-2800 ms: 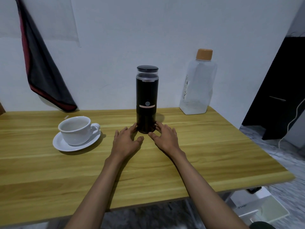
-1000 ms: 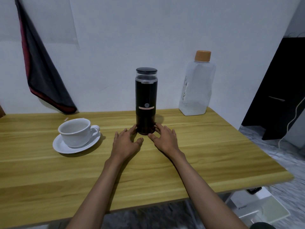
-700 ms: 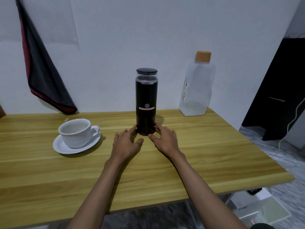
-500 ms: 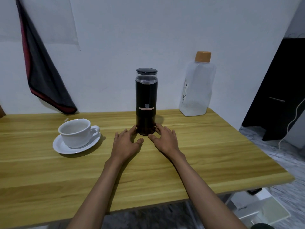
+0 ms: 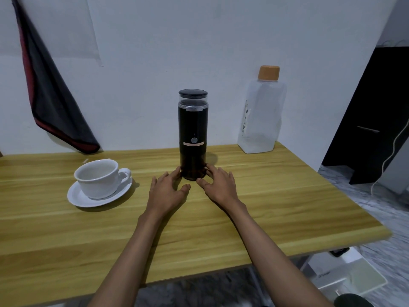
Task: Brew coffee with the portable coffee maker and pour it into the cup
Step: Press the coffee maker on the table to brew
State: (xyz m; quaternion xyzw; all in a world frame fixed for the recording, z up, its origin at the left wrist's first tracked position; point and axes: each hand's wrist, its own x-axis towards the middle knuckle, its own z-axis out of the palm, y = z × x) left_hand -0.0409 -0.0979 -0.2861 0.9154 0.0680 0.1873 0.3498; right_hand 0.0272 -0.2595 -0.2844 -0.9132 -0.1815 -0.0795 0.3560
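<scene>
**Tall brewer, low hands: the tipping risk**

The portable coffee maker [image 5: 193,136] stood upright at the centre of the frame on the tabletop [image 5: 276,196], its dark lid on. Both hands lay flat at its foot: the left hand [image 5: 166,192] and the right hand [image 5: 219,186] each had fingers spread apart, fingertips touching or just beside the base, gripping nothing.

The likely trouble was a topple. The brewer looked tall and narrow, and a push low at the base from one side only could have rocked it toward the wall. A grasp taken that low would also have left the heavy top free to swing during a lift.

The cup [image 5: 98,177] sat on its saucer [image 5: 97,197] at centre left, well apart from the brewer, so a pour would have needed a carry across open tabletop; a loose lid could have spilled on the way. Whether brewing had finished could not be told.
</scene>
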